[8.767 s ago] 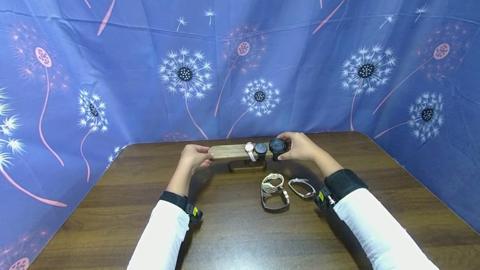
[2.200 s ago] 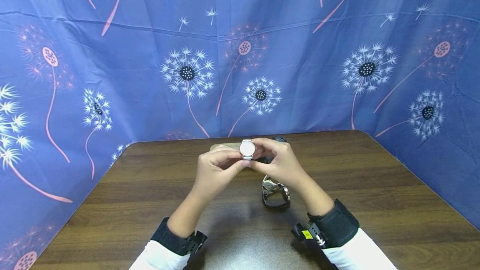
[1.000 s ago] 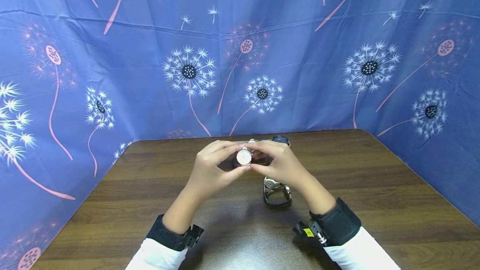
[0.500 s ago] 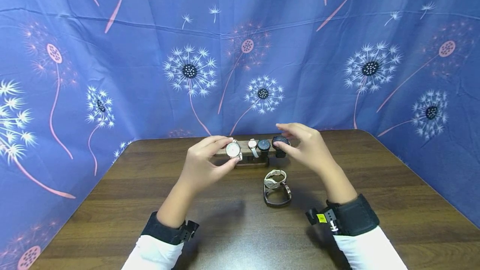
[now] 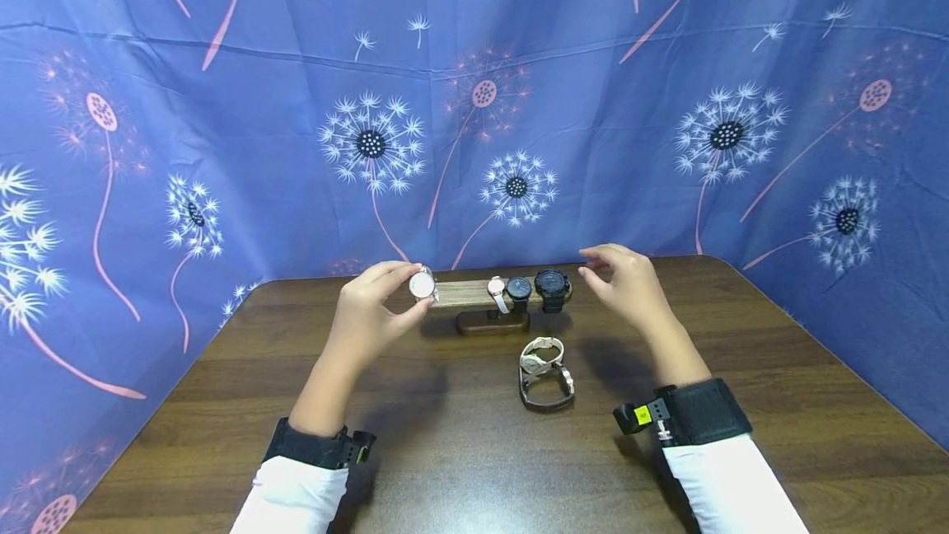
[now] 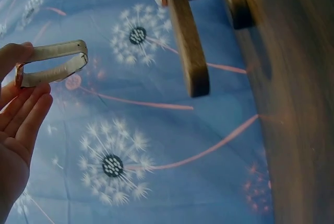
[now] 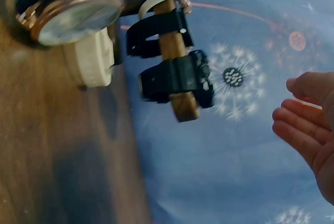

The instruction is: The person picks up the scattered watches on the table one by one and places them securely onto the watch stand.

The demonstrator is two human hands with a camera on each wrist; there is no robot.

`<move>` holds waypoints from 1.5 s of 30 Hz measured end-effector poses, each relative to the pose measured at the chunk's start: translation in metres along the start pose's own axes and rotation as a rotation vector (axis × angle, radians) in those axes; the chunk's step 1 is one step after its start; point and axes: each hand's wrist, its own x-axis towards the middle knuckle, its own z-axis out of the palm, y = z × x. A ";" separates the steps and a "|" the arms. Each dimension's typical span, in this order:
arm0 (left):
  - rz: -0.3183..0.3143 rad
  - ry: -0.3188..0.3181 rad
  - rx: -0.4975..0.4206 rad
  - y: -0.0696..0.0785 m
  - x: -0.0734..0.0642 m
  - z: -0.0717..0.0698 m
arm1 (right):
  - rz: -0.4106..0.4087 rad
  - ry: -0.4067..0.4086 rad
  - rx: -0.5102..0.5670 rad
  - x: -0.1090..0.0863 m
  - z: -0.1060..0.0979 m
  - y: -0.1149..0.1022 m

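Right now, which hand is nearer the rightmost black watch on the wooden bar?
Right. The right hand is just right of the rightmost black watch, not touching. The left hand is by the left end of the wooden bar, pinching a white-faced watch.

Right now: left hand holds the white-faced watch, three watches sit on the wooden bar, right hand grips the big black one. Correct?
Not quite: the right hand grips nothing and is apart from the big black watch; the right wrist view shows the gap. The rest is right.
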 end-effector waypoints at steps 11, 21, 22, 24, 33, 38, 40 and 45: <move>-0.111 -0.035 0.052 -0.027 -0.010 -0.001 | 0.249 -0.208 0.059 -0.012 0.008 0.022; -0.244 -0.124 0.031 -0.045 -0.019 0.010 | 0.348 -0.307 0.215 -0.018 0.017 0.032; -0.256 -0.134 0.026 -0.047 -0.020 0.012 | 0.346 -0.311 0.226 -0.019 0.019 0.033; -0.280 -0.158 0.005 -0.050 -0.022 0.015 | 0.340 -0.320 0.252 -0.020 0.024 0.034; -0.390 -0.329 -0.063 -0.062 -0.035 0.029 | 0.321 -0.373 0.280 -0.025 0.042 0.041; -0.390 -0.335 -0.047 -0.067 -0.033 0.031 | 0.312 -0.368 0.284 -0.022 0.045 0.045; -0.402 -0.341 -0.061 -0.070 -0.033 0.032 | 0.310 -0.370 0.290 -0.020 0.046 0.047; -0.463 -0.346 -0.143 -0.080 -0.032 0.039 | 0.357 -0.384 0.348 -0.019 0.049 0.054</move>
